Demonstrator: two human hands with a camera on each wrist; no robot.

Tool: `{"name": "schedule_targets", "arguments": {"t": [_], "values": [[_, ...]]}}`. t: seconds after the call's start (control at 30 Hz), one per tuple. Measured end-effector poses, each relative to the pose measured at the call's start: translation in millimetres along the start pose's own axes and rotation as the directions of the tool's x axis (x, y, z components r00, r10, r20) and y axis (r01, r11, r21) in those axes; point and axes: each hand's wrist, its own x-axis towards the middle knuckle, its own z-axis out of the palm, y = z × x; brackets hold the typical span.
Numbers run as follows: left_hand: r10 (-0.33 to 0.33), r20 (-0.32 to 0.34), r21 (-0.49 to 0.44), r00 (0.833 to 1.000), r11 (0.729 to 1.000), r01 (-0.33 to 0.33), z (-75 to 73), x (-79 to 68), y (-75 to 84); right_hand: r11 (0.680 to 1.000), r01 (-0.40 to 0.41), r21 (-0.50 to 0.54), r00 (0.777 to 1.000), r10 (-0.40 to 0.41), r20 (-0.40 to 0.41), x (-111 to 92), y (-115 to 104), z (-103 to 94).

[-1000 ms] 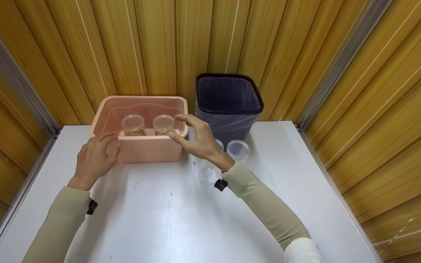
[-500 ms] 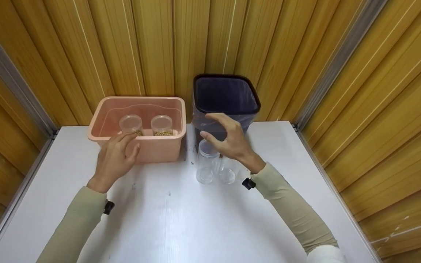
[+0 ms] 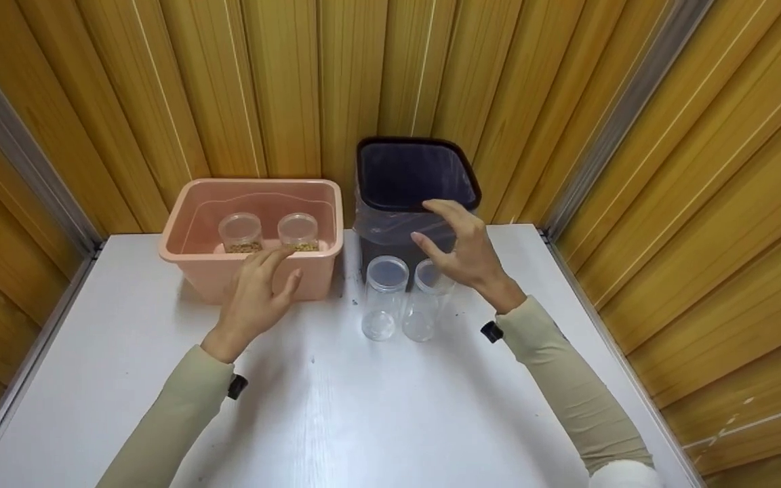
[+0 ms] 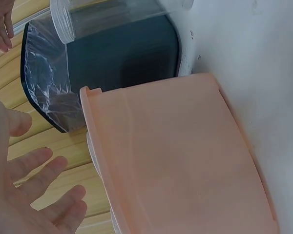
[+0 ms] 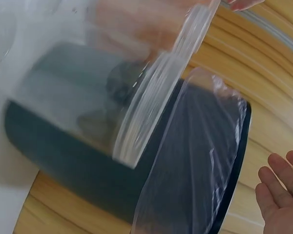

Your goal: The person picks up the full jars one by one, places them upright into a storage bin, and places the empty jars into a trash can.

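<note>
Two clear lidded jars stand side by side on the white table in the head view, the left one [image 3: 384,298] and the right one [image 3: 419,312]; both look see-through with nothing inside. My right hand [image 3: 466,252] hovers over the right jar's upper side, thumb and fingers spread, holding nothing. My left hand [image 3: 253,298] is in front of the pink tub [image 3: 316,278], fingers loosely bent and empty. Inside that tub are two more jars, left [image 3: 241,230] and right [image 3: 298,230], with tan grains low in them. In the right wrist view, the lidded jars [image 5: 151,107] appear large and close.
A dark bin [image 3: 380,247] lined with a clear plastic bag stands behind the two table jars, right of the tub. Wood-look panels [image 3: 282,88] enclose the back and sides of the white table [image 3: 363,413].
My right hand has moved right, from the tub's right rim to above the right table jar. My left hand has slid right along the tub's front. Both table jars are now more visible.
</note>
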Motion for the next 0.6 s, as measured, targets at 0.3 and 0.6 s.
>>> {"name": "schedule_targets", "arguments": {"t": [0.3,0.6], "values": [[0.016,0.017,-0.073,1.000,0.997,-0.015,31.0,-1.8,18.8,0.989,-0.001,-0.147,1.000,0.002,0.012,-6.8,33.2,-8.4],[0.021,0.063,-0.129,0.998,0.992,-0.013,56.0,-0.7,35.4,0.976,-0.023,-0.216,0.999,0.029,0.022,-11.0,51.0,-16.0]]}}
